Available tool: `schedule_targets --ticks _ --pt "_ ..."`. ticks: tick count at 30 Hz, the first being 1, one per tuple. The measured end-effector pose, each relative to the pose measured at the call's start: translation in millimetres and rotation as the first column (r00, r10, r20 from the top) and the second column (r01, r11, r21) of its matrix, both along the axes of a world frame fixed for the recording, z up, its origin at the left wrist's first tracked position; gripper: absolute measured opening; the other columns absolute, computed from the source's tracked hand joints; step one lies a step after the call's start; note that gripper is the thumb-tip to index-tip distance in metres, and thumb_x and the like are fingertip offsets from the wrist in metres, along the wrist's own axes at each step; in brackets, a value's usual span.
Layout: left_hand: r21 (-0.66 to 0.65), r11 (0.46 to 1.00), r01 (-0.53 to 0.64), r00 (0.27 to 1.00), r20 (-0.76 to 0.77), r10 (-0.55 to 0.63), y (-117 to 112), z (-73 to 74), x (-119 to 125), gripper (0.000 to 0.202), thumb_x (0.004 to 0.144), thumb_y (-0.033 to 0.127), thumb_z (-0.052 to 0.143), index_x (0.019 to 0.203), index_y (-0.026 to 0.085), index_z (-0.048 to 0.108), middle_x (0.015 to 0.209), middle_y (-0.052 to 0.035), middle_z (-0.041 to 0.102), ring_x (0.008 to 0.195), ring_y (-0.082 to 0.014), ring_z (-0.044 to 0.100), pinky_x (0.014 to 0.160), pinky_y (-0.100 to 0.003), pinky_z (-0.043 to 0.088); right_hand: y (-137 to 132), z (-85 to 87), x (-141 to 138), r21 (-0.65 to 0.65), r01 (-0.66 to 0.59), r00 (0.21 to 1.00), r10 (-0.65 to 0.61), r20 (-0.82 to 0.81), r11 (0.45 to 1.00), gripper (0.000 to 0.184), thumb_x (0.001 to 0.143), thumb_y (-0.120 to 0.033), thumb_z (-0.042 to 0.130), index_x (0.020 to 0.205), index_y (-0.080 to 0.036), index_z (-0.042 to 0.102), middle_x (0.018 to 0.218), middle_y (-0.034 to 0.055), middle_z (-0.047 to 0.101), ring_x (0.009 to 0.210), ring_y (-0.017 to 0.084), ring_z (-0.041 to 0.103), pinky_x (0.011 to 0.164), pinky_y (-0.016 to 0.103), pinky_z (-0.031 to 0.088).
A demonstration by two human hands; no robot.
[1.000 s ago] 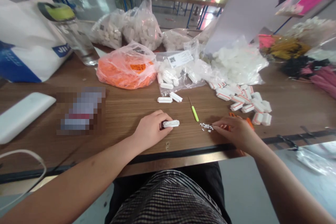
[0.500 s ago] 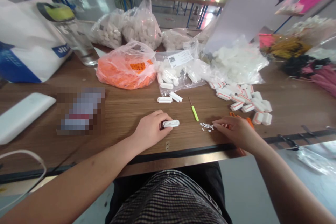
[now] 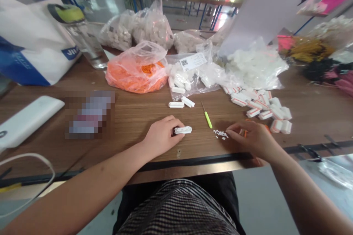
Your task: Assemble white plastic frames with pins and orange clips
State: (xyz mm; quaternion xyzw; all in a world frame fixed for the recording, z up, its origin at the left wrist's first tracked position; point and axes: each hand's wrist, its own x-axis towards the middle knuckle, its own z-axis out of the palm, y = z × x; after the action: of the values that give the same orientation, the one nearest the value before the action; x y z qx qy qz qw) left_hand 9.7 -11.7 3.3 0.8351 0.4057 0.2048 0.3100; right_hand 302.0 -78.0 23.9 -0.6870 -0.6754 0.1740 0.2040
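Observation:
My left hand (image 3: 161, 136) rests on the brown table (image 3: 132, 117) and pinches a small white plastic connector (image 3: 182, 130) by its end. My right hand (image 3: 253, 137) lies to the right, fingers curled and pinched at a scatter of tiny white pieces (image 3: 220, 134). Orange parts (image 3: 245, 132) show under its fingers. A green-handled pick (image 3: 207, 116) lies between the hands, a little farther out. Two loose white connectors (image 3: 182, 103) sit beyond it.
An orange-filled bag (image 3: 136, 69), clear bags of white parts (image 3: 193, 73) and a heap of white-and-orange assembled pieces (image 3: 261, 104) line the far side. A white device (image 3: 27, 119) and water bottle (image 3: 82, 40) stand left. The table's dark front edge (image 3: 193, 161) runs under my wrists.
The view has shifted slightly, so everything sits a little to the right. My right hand's fingertips have curled tighter over the tiny white pieces. My left hand keeps its hold.

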Motion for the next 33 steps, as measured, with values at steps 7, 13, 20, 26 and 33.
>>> schedule_targets --ticks 7,13,20,26,33 --pt "-0.036 0.999 -0.034 0.999 -0.011 0.033 -2 2.4 3 0.009 0.078 0.021 0.066 0.087 0.023 0.068 0.08 0.0033 0.06 0.064 -0.0114 0.053 0.065 -0.027 0.042 26 7.9 -70 0.168 -0.245 0.952 0.27 -0.146 0.955 0.014 0.082 -0.024 0.062 0.069 -0.022 0.067 0.066 -0.0019 0.067 0.064 0.014 0.06 0.074 0.032 0.043" --pt "-0.016 1.0 -0.023 1.0 -0.003 0.023 -2 0.9 1 0.007 0.079 0.023 0.067 0.087 0.023 0.067 0.081 0.0028 0.06 0.069 -0.0127 0.055 0.066 -0.027 0.042 38 -3.4 -96 0.157 -0.375 0.913 0.393 -0.11 0.914 0.013 0.083 -0.02 0.06 0.072 -0.019 0.066 0.063 -0.0022 0.062 0.064 0.013 0.056 0.075 0.034 0.038" --pt "-0.008 1.0 -0.021 1.0 -0.006 0.021 -2 0.2 -1 0.007 0.08 0.024 0.066 0.087 0.023 0.067 0.083 0.0025 0.061 0.068 -0.0129 0.056 0.065 -0.027 0.043 41 -1.5 -97 0.155 -0.391 0.911 0.406 -0.076 0.907 0.015 0.084 -0.022 0.057 0.072 -0.019 0.065 0.064 -0.0017 0.062 0.065 0.013 0.056 0.074 0.033 0.038" --pt "-0.022 0.999 -0.038 0.999 -0.031 0.037 -2 1.4 0 0.009 0.079 0.023 0.066 0.088 0.023 0.067 0.084 0.0027 0.062 0.07 -0.0136 0.057 0.068 -0.028 0.045 38 6.6 -99 0.194 -0.547 0.832 0.501 0.24 0.815 0.023 0.087 -0.018 0.051 0.072 -0.018 0.069 0.065 0.0014 0.063 0.064 0.015 0.055 0.077 0.035 0.037" --pt "-0.026 0.999 -0.046 0.999 -0.023 0.045 -3 2.0 1 0.009 0.079 0.022 0.066 0.087 0.023 0.067 0.082 0.003 0.061 0.067 -0.0127 0.055 0.067 -0.028 0.045 31 5.5 -96 0.263 -0.554 0.823 0.474 0.312 0.79 0.022 0.088 -0.017 0.051 0.084 -0.018 0.073 0.066 0.0018 0.066 0.065 0.015 0.057 0.081 0.036 0.038"
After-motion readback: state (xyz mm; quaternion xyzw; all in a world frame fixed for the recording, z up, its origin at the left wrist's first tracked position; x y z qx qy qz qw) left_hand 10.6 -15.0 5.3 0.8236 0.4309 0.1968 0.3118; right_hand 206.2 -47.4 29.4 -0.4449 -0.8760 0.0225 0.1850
